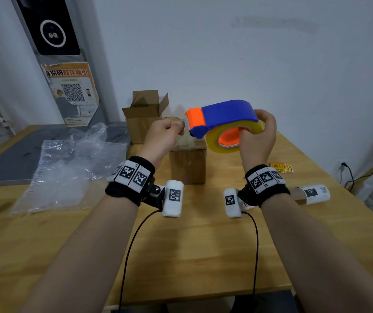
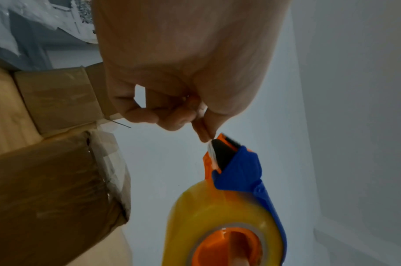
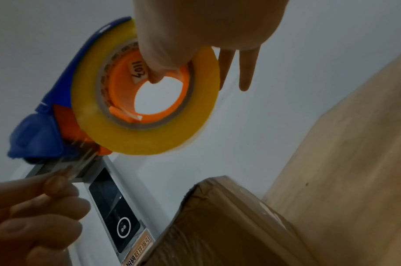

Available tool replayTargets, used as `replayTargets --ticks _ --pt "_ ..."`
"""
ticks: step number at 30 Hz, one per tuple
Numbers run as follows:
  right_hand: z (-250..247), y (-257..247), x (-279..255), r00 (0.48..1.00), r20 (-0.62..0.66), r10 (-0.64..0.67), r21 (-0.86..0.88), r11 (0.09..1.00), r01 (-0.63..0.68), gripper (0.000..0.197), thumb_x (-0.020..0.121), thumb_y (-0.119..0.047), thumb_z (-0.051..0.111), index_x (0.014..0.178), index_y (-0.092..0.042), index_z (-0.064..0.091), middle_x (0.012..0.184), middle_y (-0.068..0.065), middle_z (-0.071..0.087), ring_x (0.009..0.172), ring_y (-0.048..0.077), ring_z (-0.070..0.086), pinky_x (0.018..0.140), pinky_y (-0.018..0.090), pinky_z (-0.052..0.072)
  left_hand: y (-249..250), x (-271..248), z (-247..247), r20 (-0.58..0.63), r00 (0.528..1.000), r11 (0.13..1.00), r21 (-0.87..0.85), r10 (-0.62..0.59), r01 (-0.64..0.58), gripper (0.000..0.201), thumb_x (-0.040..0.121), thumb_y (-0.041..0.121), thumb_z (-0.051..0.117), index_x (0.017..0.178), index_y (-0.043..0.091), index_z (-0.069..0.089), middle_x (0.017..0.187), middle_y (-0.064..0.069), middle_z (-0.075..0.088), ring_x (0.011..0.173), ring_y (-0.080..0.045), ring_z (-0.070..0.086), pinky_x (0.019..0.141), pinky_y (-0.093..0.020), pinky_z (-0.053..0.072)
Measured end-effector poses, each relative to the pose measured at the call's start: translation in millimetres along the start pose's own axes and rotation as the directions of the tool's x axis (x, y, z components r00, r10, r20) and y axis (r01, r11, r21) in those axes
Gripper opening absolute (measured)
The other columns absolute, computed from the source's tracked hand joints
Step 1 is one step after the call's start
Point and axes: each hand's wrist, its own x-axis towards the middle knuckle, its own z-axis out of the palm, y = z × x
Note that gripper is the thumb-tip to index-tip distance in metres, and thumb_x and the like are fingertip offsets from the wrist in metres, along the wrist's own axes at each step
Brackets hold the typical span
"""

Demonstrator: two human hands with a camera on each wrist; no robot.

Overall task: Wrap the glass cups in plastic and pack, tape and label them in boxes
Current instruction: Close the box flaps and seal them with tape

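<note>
My right hand [image 1: 256, 128] holds a blue and orange tape dispenser [image 1: 224, 114] in the air, thumb inside the orange core of its yellowish tape roll [image 3: 145, 136]. My left hand [image 1: 180, 129] pinches the free tape end [image 3: 75, 164] at the dispenser's orange cutter [image 2: 209, 158]. A short clear strip is stretched between them. A closed cardboard box [image 1: 187, 164] stands on the wooden table [image 1: 203, 245] right below both hands. Behind it stands an open box [image 1: 143, 116]. The rim of a glass cup [image 1: 171, 118] peeks over my left hand.
Crumpled clear plastic wrap [image 1: 68, 163] lies on the table's left side beside a grey mat [image 1: 12, 159]. Red and yellow stickers [image 1: 280, 167] and a roll of white labels [image 1: 313, 193] lie at the right. A white wall runs behind the table.
</note>
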Motion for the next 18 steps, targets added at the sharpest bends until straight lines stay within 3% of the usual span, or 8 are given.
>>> replayTargets --ticks 3,7,10,13,15,18 --pt "-5.4 9.2 5.9 0.997 -0.039 0.074 -0.013 0.997 -0.074 0.051 0.079 -0.002 0.060 0.122 -0.029 0.065 0.121 -0.007 0.068 0.112 0.010 0.065 0.092 0.030 0.058 -10.5 4.0 -13.9 -0.031 0.999 1.000 0.026 -0.011 0.012 0.034 0.105 0.035 0.053 0.078 0.017 0.064 0.066 0.006 0.049 0.066 -0.012 0.046 0.066 -0.030 0.039" --pt "-26.1 25.9 18.0 0.966 -0.204 0.159 0.063 0.987 -0.149 0.049 0.083 0.006 0.056 0.125 -0.016 0.067 0.109 -0.006 0.069 0.087 -0.014 0.063 0.078 0.011 0.051 -37.6 6.6 -40.7 -0.082 0.994 0.996 0.052 -0.065 0.069 0.035 0.105 0.038 0.054 0.076 0.019 0.062 0.057 0.013 0.050 0.059 -0.010 0.045 0.062 -0.029 0.039" --pt "-36.4 38.4 19.5 0.958 -0.231 0.169 0.049 0.986 -0.162 0.053 0.083 0.010 0.053 0.130 -0.013 0.065 0.112 -0.004 0.067 0.087 -0.013 0.062 0.074 0.007 0.048 -60.5 4.2 -44.3 -0.097 0.994 0.988 0.139 -0.049 0.062 0.037 0.103 0.040 0.056 0.075 0.018 0.065 0.062 0.010 0.055 0.062 -0.010 0.049 0.068 -0.030 0.039" --pt "-38.2 49.0 17.6 0.957 -0.202 0.208 0.017 0.978 -0.209 0.058 0.086 0.008 0.051 0.137 -0.020 0.061 0.134 -0.001 0.064 0.118 0.010 0.062 0.094 0.018 0.053 -75.4 2.0 -39.1 -0.120 0.990 0.992 0.094 -0.075 0.086 0.037 0.101 0.043 0.060 0.073 0.020 0.066 0.051 0.017 0.053 0.060 -0.010 0.046 0.069 -0.031 0.038" --pt "-37.5 55.9 18.7 0.952 -0.164 0.259 0.007 0.965 -0.261 0.064 0.088 0.005 0.048 0.142 -0.028 0.057 0.144 -0.003 0.058 0.131 0.015 0.057 0.106 0.031 0.052 -80.0 0.0 -36.1 -0.138 0.987 0.994 0.067 -0.081 0.091 0.035 0.100 0.042 0.063 0.072 0.021 0.069 0.047 0.013 0.056 0.056 -0.012 0.044 0.068 -0.032 0.039" --pt "-37.2 62.9 21.1 0.928 -0.177 0.329 0.057 0.944 -0.324 0.061 0.086 0.003 0.052 0.136 -0.029 0.063 0.135 -0.004 0.066 0.122 0.015 0.064 0.102 0.041 0.056 -83.9 -3.6 -30.9 -0.138 0.987 0.996 0.026 -0.079 0.083 0.028 0.097 0.036 0.069 0.079 0.017 0.077 0.073 0.012 0.072 0.059 -0.024 0.055 0.078 -0.039 0.049"
